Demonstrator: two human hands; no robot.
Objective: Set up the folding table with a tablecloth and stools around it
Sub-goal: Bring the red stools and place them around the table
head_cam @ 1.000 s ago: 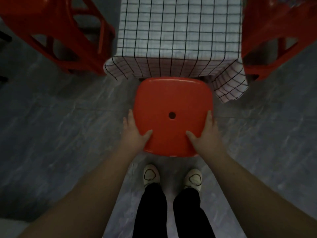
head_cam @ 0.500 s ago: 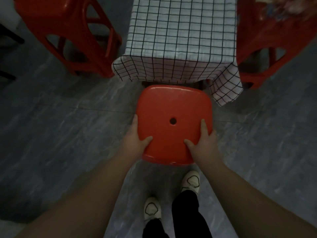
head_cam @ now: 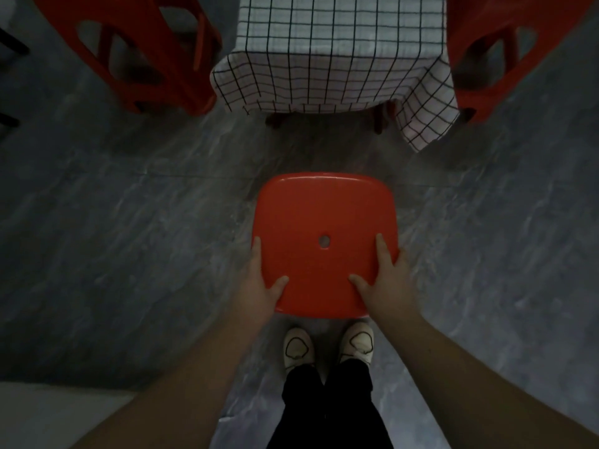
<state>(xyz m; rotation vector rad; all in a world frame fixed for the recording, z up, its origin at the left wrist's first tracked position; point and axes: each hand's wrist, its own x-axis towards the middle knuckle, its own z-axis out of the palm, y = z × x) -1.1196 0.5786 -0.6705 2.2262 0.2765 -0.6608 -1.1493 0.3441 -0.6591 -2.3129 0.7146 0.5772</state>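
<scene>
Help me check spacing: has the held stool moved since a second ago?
Yes. The stool has pulled back, away from the tablecloth; bare floor now shows between them.

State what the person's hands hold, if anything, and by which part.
Both hold the red stool by its seat: left hand on the left edge, right hand on the right edge, thumbs on top.

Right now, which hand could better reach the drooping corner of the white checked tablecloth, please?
Likely right: the right hand grips the red plastic stool nearer that corner; the left hand lies farther.
</scene>
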